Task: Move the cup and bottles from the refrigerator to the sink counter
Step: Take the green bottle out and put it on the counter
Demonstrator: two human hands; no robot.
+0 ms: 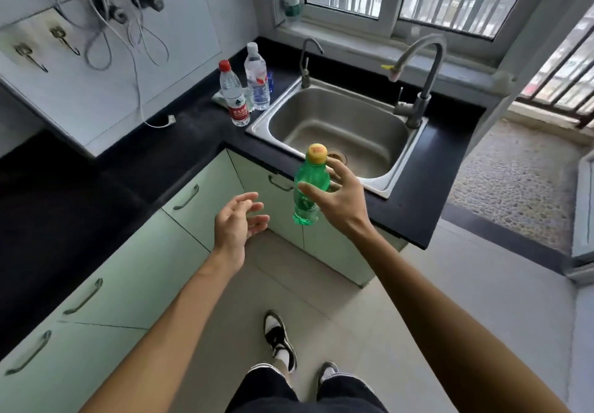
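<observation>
My right hand (342,199) grips a green bottle (308,187) with a yellow cap, held upright in the air just in front of the sink (337,129). My left hand (239,219) floats to the left of the bottle, fingers spread and holding nothing. Two clear water bottles stand on the black counter (199,123) left of the sink: one with a red cap and red label (234,94), one with a white cap (256,76) behind it. No cup is in view.
A tall faucet (421,75) and a small tap (307,59) rise behind the basin. Green cabinet doors with handles (186,197) run under the counter. Cables (128,27) hang on the wall at left. A crumpled wrapper (221,96) lies by the bottles.
</observation>
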